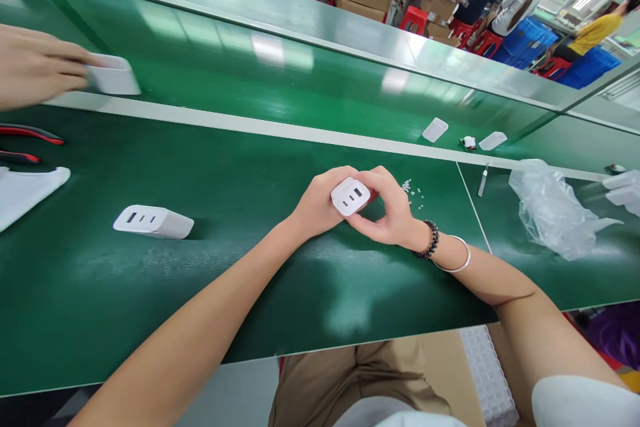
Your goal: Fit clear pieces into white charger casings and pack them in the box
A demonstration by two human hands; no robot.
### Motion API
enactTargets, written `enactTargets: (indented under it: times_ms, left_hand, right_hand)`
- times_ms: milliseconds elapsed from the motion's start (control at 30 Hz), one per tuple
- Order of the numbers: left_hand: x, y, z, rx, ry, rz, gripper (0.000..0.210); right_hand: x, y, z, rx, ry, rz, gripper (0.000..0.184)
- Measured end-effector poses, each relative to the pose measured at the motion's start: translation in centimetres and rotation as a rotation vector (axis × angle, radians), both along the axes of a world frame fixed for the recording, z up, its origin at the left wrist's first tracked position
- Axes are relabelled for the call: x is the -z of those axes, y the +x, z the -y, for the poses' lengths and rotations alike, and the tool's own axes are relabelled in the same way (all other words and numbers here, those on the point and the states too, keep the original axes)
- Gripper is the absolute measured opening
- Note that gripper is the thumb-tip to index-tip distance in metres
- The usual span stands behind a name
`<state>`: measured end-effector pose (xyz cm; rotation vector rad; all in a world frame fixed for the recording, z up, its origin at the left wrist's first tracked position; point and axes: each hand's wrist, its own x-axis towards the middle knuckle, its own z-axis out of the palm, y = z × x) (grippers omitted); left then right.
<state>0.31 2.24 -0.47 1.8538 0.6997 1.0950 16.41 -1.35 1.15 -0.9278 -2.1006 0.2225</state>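
Both of my hands hold one white USB charger [350,197] over the green workbench [260,293]. Its face with three ports points toward me. My left hand [323,200] is wrapped round its left side, partly hidden behind it. The thumb and fingers of my right hand [387,207] grip its right side. A second white charger [155,221] lies on the bench to the left, ports facing me. Small white bits [407,185] are scattered just beyond my right hand.
At far left a co-worker's hand [43,67] touches another white charger [115,75]. Red-handled pliers [35,133] lie below it. Toward the right are a small screwdriver-like tool [483,181], a clear plastic bag [550,207] and white casings [435,129]. A raised ledge [300,97] runs behind.
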Motion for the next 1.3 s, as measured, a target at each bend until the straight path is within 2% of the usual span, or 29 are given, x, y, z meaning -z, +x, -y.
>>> enactTargets:
  times_ms: [133, 333, 500, 600, 700, 833, 1000, 1167, 1300]
  left_hand:
    - [0.1, 0.0, 0.0, -0.003, -0.002, -0.012, 0.011]
    - [0.4, 0.2, -0.1, 0.020, 0.028, 0.017, 0.011]
    - [0.7, 0.2, -0.2, 0.015, 0.065, -0.022, 0.012]
    - [0.8, 0.1, -0.2, 0.010, 0.031, -0.075, 0.016]
    - [0.8, 0.0, -0.2, -0.004, -0.014, -0.101, 0.016]
    - [0.9, -0.1, -0.3, -0.090, -0.050, -0.161, 0.014]
    - [0.6, -0.4, -0.2, -0.247, -0.072, -0.409, 0.015]
    - [0.0, -0.4, -0.1, -0.340, -0.063, -0.570, 0.025]
    - [-0.1, -0.4, -0.1, -0.374, -0.047, -0.653, 0.024]
  right_hand:
    - [-0.1, -0.1, 0.0, -0.024, 0.010, -0.013, 0.044]
    - [-0.5, -0.4, -0.1, -0.069, 0.139, -0.036, 0.045]
    - [-0.3, -0.5, -0.1, -0.067, 0.183, 0.027, 0.047]
    - [-0.1, -0.4, -0.3, -0.072, 0.209, 0.059, 0.047]
    - [0.3, -0.2, -0.6, -0.067, 0.152, 0.072, 0.047]
    - [0.7, 0.1, -1.2, -0.068, 0.048, 0.058, 0.041]
    - [0.9, 0.3, -1.5, -0.043, -0.040, 0.059, 0.036]
    - [1.2, 0.4, -1.6, -0.053, -0.071, 0.053, 0.037]
    - [1.2, 0.4, -1.7, -0.038, -0.070, 0.067, 0.037]
